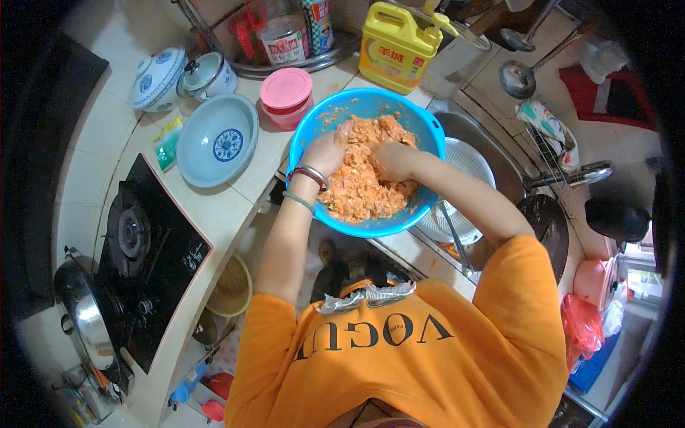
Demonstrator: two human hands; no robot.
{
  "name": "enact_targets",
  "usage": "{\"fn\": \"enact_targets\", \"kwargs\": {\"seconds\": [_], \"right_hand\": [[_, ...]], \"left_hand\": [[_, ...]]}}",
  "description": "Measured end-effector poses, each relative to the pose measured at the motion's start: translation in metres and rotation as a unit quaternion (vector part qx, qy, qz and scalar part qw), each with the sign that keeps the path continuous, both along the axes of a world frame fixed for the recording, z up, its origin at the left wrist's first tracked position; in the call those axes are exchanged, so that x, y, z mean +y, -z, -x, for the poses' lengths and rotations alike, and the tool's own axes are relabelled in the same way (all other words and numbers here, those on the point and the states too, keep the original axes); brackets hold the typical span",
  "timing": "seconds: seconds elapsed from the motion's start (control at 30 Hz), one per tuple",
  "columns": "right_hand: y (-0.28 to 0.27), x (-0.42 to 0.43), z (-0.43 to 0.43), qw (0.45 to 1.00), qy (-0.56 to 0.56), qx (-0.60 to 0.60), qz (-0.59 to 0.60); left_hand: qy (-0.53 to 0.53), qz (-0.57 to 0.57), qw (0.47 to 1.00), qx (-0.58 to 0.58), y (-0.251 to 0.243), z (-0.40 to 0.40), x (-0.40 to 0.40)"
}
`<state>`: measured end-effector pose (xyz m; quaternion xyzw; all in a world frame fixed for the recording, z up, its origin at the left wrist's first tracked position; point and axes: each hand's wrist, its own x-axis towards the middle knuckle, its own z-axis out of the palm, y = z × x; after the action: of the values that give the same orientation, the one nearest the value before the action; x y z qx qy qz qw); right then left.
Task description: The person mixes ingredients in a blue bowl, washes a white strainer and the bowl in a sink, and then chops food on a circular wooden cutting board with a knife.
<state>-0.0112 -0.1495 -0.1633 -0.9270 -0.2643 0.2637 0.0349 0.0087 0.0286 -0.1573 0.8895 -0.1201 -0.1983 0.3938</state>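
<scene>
A blue plastic basin (369, 229) holds an orange-coated minced mixture (364, 192), and smears of it cling to the inner wall. My left hand (327, 150) lies against the mixture on the left side of the basin, with bits stuck on its fingers. Bangles and a bead bracelet circle that wrist. From the right, my right hand (395, 160) reaches into the middle of the heap, its fingers sunk in and hidden. Neither hand's grip can be made out, since the mixture covers the fingertips.
On the left counter are a pale blue bowl (206, 155), a pink-lidded container (286, 99) and a gas hob (144, 241). A yellow detergent jug (398, 51) stands behind the basin. At right, a white colander (471, 155) sits in the steel sink (500, 142) beside a faucet (580, 174).
</scene>
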Motion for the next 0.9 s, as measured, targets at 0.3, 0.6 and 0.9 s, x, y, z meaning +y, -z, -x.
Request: {"fn": "enact_targets", "kwargs": {"seconds": [0.3,0.6,0.9], "right_hand": [[-0.020,0.039,0.041,0.952,-0.032,-0.129,-0.274],[-0.038,-0.036,0.024,0.976,0.012,-0.052,-0.210],[-0.018,0.029,0.013,0.987,-0.084,0.094,-0.103]], "left_hand": [[-0.017,0.044,0.999,-0.015,0.023,-0.012,-0.001],[-0.040,0.037,0.998,-0.029,0.017,-0.009,0.003],[-0.018,-0.005,1.000,0.022,0.014,-0.013,-0.001]]}}
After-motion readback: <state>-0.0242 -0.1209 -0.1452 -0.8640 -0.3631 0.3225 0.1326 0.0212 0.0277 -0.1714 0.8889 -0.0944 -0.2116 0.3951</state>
